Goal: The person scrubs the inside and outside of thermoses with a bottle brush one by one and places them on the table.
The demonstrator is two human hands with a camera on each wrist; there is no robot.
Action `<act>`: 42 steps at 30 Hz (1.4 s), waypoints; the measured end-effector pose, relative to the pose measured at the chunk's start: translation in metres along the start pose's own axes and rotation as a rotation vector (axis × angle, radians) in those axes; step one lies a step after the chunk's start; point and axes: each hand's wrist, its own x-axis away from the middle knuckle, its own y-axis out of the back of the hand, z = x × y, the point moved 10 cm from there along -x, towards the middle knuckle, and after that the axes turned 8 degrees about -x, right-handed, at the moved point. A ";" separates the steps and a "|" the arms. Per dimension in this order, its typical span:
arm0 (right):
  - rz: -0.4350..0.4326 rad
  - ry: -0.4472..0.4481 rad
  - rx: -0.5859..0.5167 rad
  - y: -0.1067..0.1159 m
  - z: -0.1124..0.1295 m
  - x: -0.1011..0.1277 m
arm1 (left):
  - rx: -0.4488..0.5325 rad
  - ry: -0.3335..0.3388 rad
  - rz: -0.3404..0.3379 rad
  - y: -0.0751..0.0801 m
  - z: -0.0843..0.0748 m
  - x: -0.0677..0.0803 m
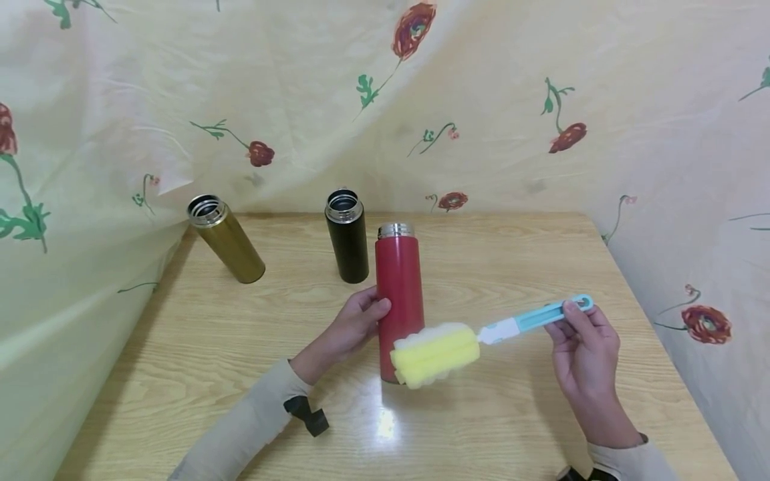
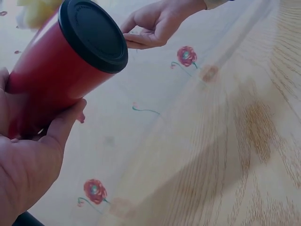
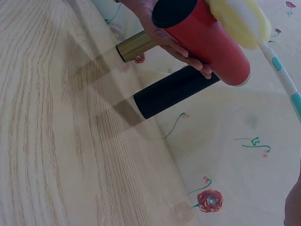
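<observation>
My left hand (image 1: pixel 351 325) grips a red flask (image 1: pixel 400 284) around its lower body, thumb across the front. The flask is held up off the table, and its black base (image 2: pixel 95 35) faces the left wrist camera. Its steel neck has no cap on it. Between thumb and fingers my right hand (image 1: pixel 588 361) pinches the looped blue end of a bottle brush (image 1: pixel 529 320). The brush's yellow and white sponge head (image 1: pixel 437 355) points left and overlaps the flask's lower part in the head view. Whether sponge and flask touch, I cannot tell.
A black flask (image 1: pixel 349 240) without a cap stands just behind the red one. Farther left, a gold flask (image 1: pixel 233 246), also uncapped, stands near the back of the wooden table (image 1: pixel 493 427). Flower-patterned cloth (image 1: pixel 313 87) hangs behind and along both sides.
</observation>
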 end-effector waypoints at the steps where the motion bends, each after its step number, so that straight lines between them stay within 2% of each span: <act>1: -0.009 0.003 0.006 0.001 0.000 0.000 | -0.002 0.010 0.002 -0.001 0.000 0.000; 8: -0.060 0.022 0.050 0.005 0.002 -0.001 | 0.031 0.015 0.049 -0.010 -0.006 0.003; 14: -0.056 0.019 0.051 0.005 0.000 -0.001 | 0.062 0.004 0.091 -0.015 -0.008 0.006; 25: -0.101 0.021 0.068 0.007 0.001 -0.003 | 0.072 -0.035 0.124 -0.014 -0.010 0.009; 32: -0.081 0.045 -0.020 -0.002 0.005 -0.014 | 0.069 -0.051 0.139 -0.010 -0.007 0.010; 37: -0.103 0.089 -0.012 -0.010 0.008 -0.025 | 0.070 -0.060 0.169 -0.012 -0.006 0.012; 42: -0.116 0.132 -0.065 -0.021 0.011 -0.039 | 0.081 -0.051 0.174 -0.012 -0.005 0.012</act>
